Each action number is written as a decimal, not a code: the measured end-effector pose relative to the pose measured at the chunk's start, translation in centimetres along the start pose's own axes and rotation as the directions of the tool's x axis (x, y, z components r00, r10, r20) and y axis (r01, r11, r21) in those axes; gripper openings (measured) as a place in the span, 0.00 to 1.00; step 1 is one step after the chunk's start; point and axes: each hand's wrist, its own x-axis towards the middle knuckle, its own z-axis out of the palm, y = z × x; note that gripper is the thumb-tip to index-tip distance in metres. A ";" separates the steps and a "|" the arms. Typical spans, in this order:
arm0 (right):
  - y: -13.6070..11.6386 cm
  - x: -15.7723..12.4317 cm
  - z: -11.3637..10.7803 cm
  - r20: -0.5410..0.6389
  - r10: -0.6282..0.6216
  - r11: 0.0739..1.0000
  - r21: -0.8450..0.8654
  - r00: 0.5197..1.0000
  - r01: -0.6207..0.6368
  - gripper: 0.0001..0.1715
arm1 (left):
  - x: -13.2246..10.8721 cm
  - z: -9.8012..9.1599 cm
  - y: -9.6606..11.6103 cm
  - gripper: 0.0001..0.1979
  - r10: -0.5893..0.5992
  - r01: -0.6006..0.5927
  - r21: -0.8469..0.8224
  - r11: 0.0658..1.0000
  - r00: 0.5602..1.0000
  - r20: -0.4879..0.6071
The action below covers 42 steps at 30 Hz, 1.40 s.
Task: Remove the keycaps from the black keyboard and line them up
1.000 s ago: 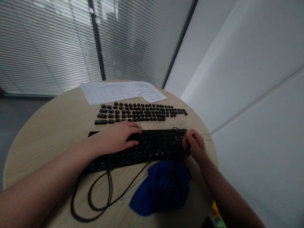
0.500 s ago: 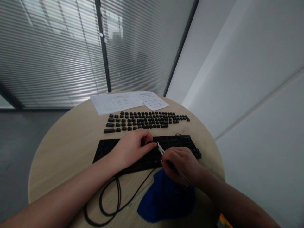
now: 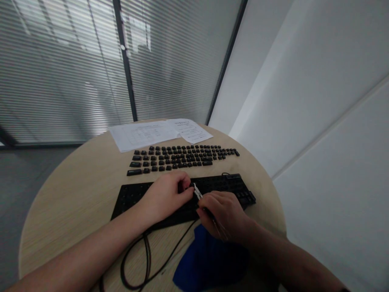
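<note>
A black keyboard (image 3: 176, 215) lies on the round table, several of its keys off. My left hand (image 3: 165, 196) reaches over its middle, thumb and fingers pinched on a small black keycap (image 3: 192, 185) that is mostly hidden. Closed around the dark handle of a puller tool, my right hand (image 3: 223, 213) is just to the right. The tool's pale metal jaws (image 3: 197, 191) point up toward the left fingertips and meet the keycap there. Thin wire loops (image 3: 223, 232) stick out below the right palm. Some keys (image 3: 244, 196) remain at the keyboard's right end.
Loose black keycaps (image 3: 179, 158) lie in rows behind the keyboard. Printed papers (image 3: 146, 134) rest at the table's (image 3: 60, 202) far edge. A black cable (image 3: 147, 259) coils in front, beside a blue cloth (image 3: 200, 259) under the right hand. A white wall (image 3: 328, 121) stands at right.
The view has shifted slightly, moving the scene left and a little down. Both hands keep nearly the same place over the keyboard, with the tool still at the left fingertips.
</note>
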 end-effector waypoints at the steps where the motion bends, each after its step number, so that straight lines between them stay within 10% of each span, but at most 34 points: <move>1: 0.1 -0.1 0.0 -0.001 0.024 1.000 -0.008 1.000 -0.024 0.08 | 0.0 0.0 -0.1 0.08 -0.007 0.007 -0.003 1.000 1.000 -0.010; 12: 3.5 -0.5 -0.9 -0.160 0.150 0.975 -0.142 0.976 -0.173 0.13 | -0.1 -0.2 0.3 0.11 0.032 -0.018 -0.222 0.975 0.998 0.058; 27: 3.2 0.3 -0.5 0.013 0.053 0.981 -0.186 0.999 -0.050 0.06 | -0.5 0.5 -0.1 0.09 0.092 -0.065 -0.194 0.979 0.987 0.134; 30: 6.7 1.2 -2.1 0.097 0.268 0.942 -0.236 0.958 -0.240 0.10 | -0.1 -0.2 -0.7 0.12 0.096 -0.092 -0.070 0.993 0.993 0.069; 33: 12.4 2.1 -3.2 0.155 0.578 0.802 -0.288 0.801 -0.523 0.12 | 0.4 -1.4 -1.5 0.12 0.111 -0.112 0.061 0.992 0.994 0.012; 42: 22.0 1.9 0.0 0.267 0.678 0.733 -0.318 0.685 -0.602 0.16 | 0.3 -3.8 -2.3 0.17 0.170 -0.210 0.155 0.966 0.957 0.234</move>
